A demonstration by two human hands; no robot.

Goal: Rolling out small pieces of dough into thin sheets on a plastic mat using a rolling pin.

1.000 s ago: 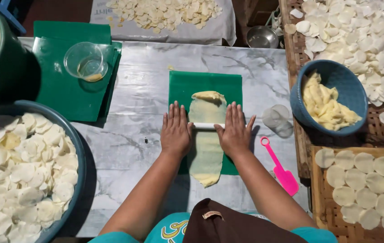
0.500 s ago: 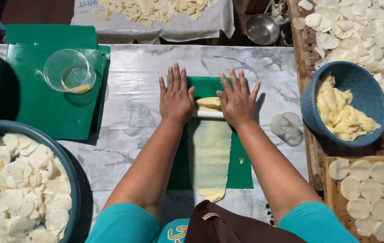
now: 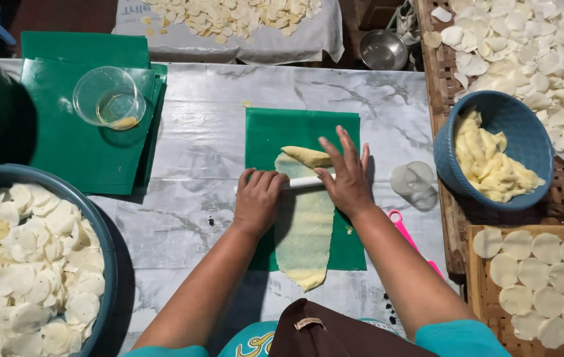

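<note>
A long strip of pale yellow dough (image 3: pixel 305 231) lies down the middle of a green mat (image 3: pixel 302 132) and most of it is already rolled thin and flat, reaching past the near edge of the mat toward the person. Only the far end is thick: a folded lump of dough (image 3: pixel 307 156) sits just beyond the white rolling pin (image 3: pixel 298 182), so by my judgement the rolling is mostly done and that last bit remains to be flattened. The left hand (image 3: pixel 257 200) is curled with its fingers closed over the left end of the pin, pressing down; the right hand (image 3: pixel 346 175) is spread flat, fingers apart, palm on the right part of the pin with fingertips reaching over toward the lump. The mat rests on a grey marbled table (image 3: pixel 216 152) with a shiny, wrinkled covering. To the left are a stack of green mats (image 3: pixel 64 152) with a clear plastic cup (image 3: pixel 109 98) on top, and a big dark basin (image 3: pixel 107 264) full of cut white discs. To the right a blue bowl (image 3: pixel 540 142) holds more yellow dough, a clear round lid or cutter (image 3: pixel 413 178) lies on the table, and a pink plastic tool (image 3: pixel 406 235) shows beside the right forearm. Woven trays (image 3: pixel 474 251) on the right carry rows of discs, and a cloth (image 3: pixel 275 43) at the far side holds more.
</note>
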